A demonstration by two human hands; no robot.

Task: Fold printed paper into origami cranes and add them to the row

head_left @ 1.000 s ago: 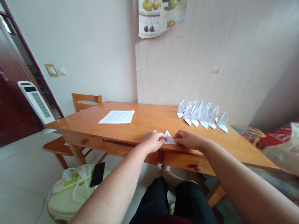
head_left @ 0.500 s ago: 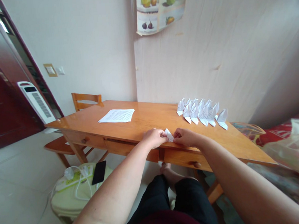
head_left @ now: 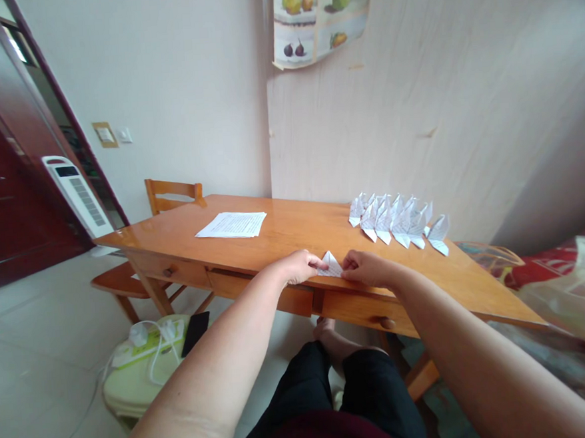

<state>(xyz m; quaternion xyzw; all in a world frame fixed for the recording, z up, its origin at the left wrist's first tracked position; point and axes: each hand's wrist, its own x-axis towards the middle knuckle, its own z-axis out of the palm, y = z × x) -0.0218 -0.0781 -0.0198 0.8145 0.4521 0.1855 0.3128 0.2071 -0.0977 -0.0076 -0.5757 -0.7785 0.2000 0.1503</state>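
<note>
A small piece of white paper [head_left: 330,263], folded to a triangle with its point away from me, lies at the table's front edge. On its left corner my left hand [head_left: 300,266] is closed, thumb and fingers at the paper. My right hand [head_left: 365,267] pinches the right corner with curled fingers. Faint printed lines show on the paper between them. Farther back on the right stand several folded paper pieces [head_left: 400,225] in close rows, with pointed tips upward.
A stack of printed sheets [head_left: 231,225] lies on the left of the wooden table [head_left: 283,226]. Left of my legs, a pale green stool [head_left: 129,390] carries a power strip [head_left: 136,350], cables and a black phone [head_left: 195,333]. Plastic bags [head_left: 573,293] crowd the table's right end.
My left hand has slid slightly left along the paper, and more of the triangle shows between my hands. The right hand stays at its corner. The whole view has shifted a little.
</note>
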